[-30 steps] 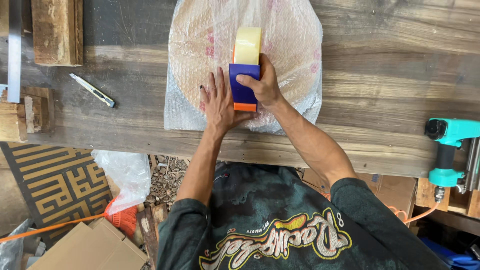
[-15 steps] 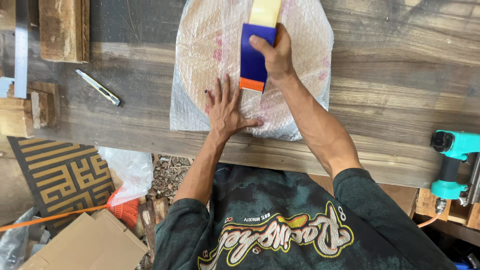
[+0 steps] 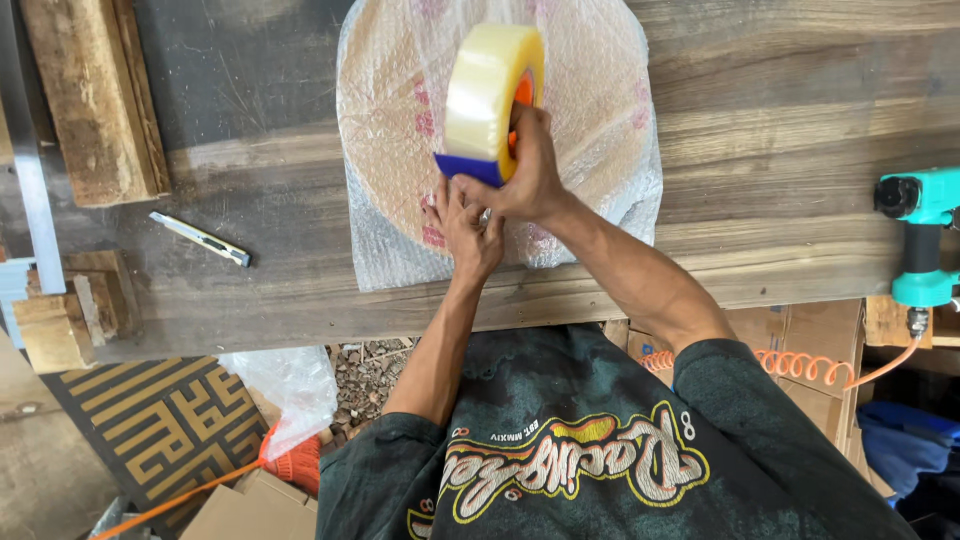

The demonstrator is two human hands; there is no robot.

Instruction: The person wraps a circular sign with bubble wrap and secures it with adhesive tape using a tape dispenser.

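here the right hand [image 3: 525,170] grips a tape dispenser [image 3: 490,105] with a big clear roll, held tilted up over the bubble-wrapped bundle [image 3: 590,120] on the wooden table [image 3: 760,150]. the left hand [image 3: 468,228] lies open, palm down on the wrap, touching the right hand. a small utility knife [image 3: 200,238] lies well apart to the left, and a teal air tool [image 3: 915,240] sits at the table's right edge.

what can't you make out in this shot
Head view only:
- Wrapped item: bubble wrap blurs it, and the top edge cuts it off.
- Left hand: fingertips hidden under the right hand.
- Tape dispenser: its handle is covered by the right hand.
- Teal tool: cut off by the right edge.
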